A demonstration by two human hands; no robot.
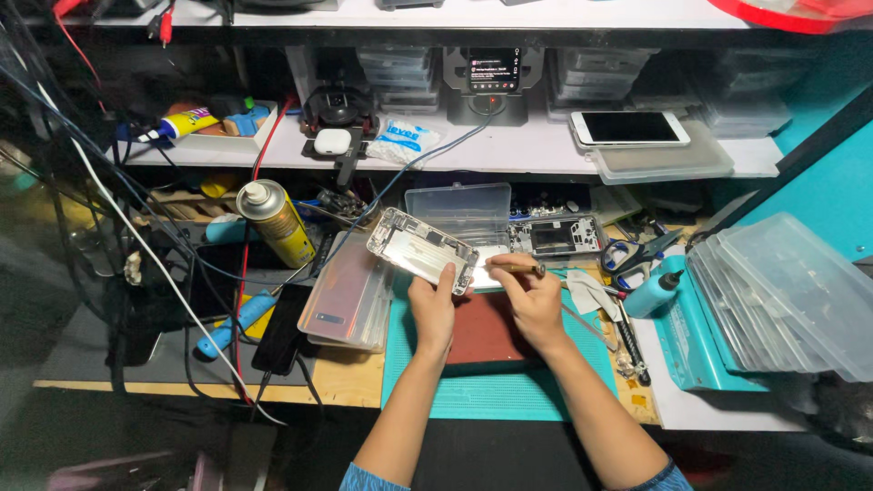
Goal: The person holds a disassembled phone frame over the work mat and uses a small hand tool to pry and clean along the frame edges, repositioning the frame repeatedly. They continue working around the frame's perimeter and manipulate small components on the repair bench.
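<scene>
1. Silvery metal catches the light: an opened phone (pixel 421 248) with its innards showing is tilted up above the teal mat (pixel 496 386).
2. The left hand (pixel 432 307) is clamped on the phone's lower right end, fingers curled round its edge, thumb up along its side.
3. Just right of the phone, the right hand (pixel 535 298) pinches a thin tool (pixel 516 266), fingers closed tight on it, its tip pointing left toward the phone's edge; I cannot tell if it touches.
4. Under both hands, below the phone, a dark red pad (pixel 486 338) lies on the mat.
5. Behind the phone sits a clear box (pixel 459 209), and right of that a second opened phone frame (pixel 556 236) lies flat.
6. Just left of the phone and lower, a stack of clear phone cases (pixel 347 305) rests at the mat's edge.
7. Further left of the phone, a yellow spray can (pixel 275 221) leans, and a blue-handled tool (pixel 235 325) lies among black cables.
8. Right of the phone: blue-handled scissors (pixel 634 255), then a teal bottle (pixel 653 293) with a black nozzle.
9. Far right of the phone, stacked clear trays (pixel 782 295) sit on a teal stand.
10. Up on the shelf behind the phone: a white phone (pixel 629 128) face up, a white earbud case (pixel 333 141), and a glue tube (pixel 182 124) in a tray.
</scene>
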